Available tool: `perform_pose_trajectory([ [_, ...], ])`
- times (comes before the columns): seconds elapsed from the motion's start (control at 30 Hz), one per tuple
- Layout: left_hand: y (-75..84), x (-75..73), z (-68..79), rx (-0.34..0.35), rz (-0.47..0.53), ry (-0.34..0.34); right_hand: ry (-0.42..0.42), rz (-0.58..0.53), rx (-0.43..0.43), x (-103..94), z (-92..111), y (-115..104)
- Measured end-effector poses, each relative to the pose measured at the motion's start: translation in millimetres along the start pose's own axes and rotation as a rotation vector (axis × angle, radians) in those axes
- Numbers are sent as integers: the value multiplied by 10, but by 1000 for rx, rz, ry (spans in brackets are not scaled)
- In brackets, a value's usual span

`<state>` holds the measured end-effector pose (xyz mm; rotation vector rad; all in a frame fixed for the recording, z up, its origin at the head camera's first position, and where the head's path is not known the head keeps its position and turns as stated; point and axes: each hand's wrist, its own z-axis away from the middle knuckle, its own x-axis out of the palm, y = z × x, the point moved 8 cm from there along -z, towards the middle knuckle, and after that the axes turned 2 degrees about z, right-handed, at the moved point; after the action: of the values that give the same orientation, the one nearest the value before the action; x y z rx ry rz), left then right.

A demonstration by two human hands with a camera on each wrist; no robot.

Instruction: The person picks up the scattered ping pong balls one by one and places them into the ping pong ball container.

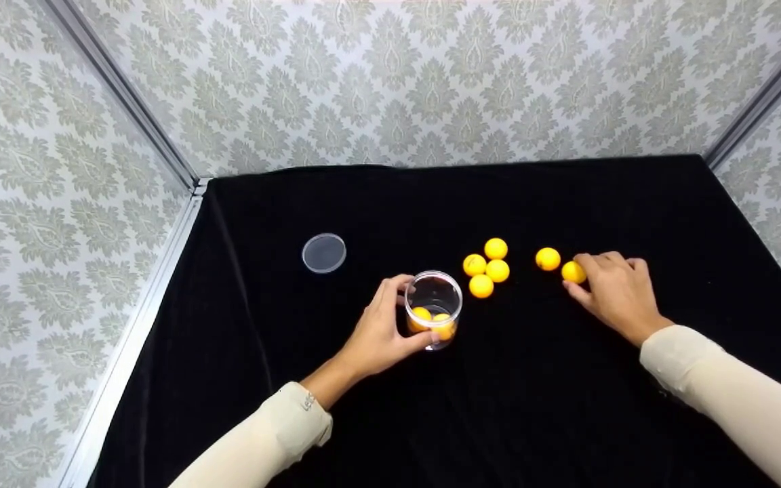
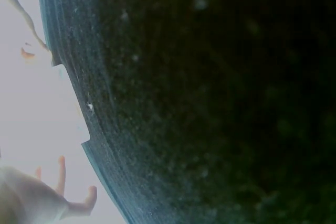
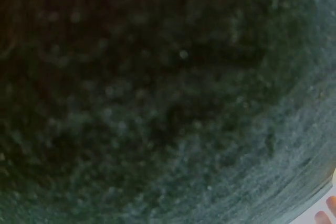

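Observation:
In the head view my left hand (image 1: 385, 332) grips a clear plastic jar (image 1: 434, 295), thumb at the near side and fingers round the far left. Its mouth is uncovered, and a few orange balls (image 1: 442, 327) lie at the bottom. Off to the right, my right hand (image 1: 617, 288) pinches an orange ping-pong ball (image 1: 573, 272) between thumb and fingers, low over the black cloth. Another orange ball (image 1: 548, 259) lies just left of it. The left wrist view shows part of the left hand (image 2: 39, 198), washed out by glare; the right wrist view is mostly dark cloth.
Several orange balls (image 1: 497, 271) sit clustered right of the jar. A round clear lid (image 1: 324, 253) lies flat at the back left. Black cloth (image 1: 390, 210) covers the table, with patterned walls (image 1: 397, 81) behind it and at both sides.

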<state>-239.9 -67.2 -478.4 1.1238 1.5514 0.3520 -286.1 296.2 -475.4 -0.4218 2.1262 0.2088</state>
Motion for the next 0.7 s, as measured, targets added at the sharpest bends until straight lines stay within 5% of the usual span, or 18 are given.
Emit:
perform_pose_trajectory([
  [0.7, 8, 0, 2, -4, -5, 2, 27, -33, -33, -214, -90, -83],
])
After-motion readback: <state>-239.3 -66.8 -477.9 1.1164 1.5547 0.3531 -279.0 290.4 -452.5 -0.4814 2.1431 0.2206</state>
